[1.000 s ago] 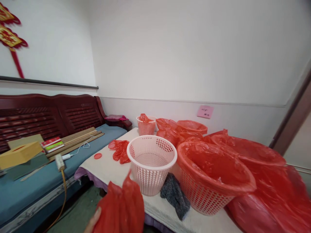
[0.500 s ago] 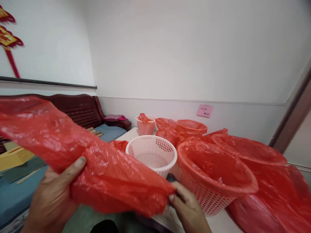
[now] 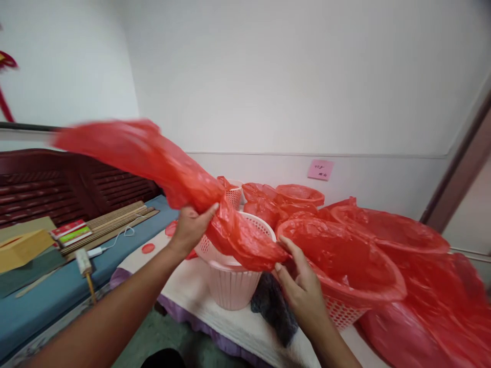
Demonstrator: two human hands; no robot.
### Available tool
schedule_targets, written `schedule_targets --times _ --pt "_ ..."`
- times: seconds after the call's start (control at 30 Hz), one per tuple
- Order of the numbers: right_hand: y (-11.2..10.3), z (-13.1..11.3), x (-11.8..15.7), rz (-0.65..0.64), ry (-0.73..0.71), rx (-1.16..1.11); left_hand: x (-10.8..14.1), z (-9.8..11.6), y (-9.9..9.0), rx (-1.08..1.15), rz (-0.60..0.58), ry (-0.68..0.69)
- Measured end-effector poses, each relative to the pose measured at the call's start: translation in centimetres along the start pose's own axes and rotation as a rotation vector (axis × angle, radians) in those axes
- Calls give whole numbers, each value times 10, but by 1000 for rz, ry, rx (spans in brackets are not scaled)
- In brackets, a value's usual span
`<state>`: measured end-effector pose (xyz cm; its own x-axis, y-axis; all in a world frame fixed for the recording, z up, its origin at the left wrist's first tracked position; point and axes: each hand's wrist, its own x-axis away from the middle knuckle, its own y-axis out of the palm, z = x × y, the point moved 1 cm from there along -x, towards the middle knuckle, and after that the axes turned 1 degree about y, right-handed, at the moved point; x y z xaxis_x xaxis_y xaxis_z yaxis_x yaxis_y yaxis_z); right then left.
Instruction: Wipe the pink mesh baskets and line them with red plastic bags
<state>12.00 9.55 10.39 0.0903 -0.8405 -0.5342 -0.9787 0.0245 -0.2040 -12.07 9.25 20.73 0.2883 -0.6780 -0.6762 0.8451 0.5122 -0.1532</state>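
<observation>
- Red plastic bag is being lifted in a long, twisted length above the pink basket, and its far end, out past the left hand, is blurred, so it is being swung through the air.
- Left hand is being closed around the bag's middle, gripping it firmly.
- Right hand is being held open, with its fingers spread just beside the bag's lower end; contact cannot be told.
- Pink basket is being overhung by the bag, between and below the hands.
- Red-lined basket is being reached over by the right hand.
- Dark cloth is being wedged between both baskets, below the hands.
</observation>
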Motion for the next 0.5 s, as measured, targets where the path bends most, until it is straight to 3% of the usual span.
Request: schedule_targets --times 0.13,0.23,0.37,0.43,0.5 --pt "-5 9 4 -111 -48 269 7 -56 9 -129 -251 -169" --pt "-1 2 1 -164 -87 317 2 -66 3 -132 -289 -270" --pt "11 -12 -19 -116 -198 348 -21 -52 -9 -129 -131 -290" --pt "16 -16 -33 -50 -232 483 -31 -45 -14 -167 -1 -248" --pt "18 -16 -44 -42 -206 664 -35 -43 -14 -216 55 -217"
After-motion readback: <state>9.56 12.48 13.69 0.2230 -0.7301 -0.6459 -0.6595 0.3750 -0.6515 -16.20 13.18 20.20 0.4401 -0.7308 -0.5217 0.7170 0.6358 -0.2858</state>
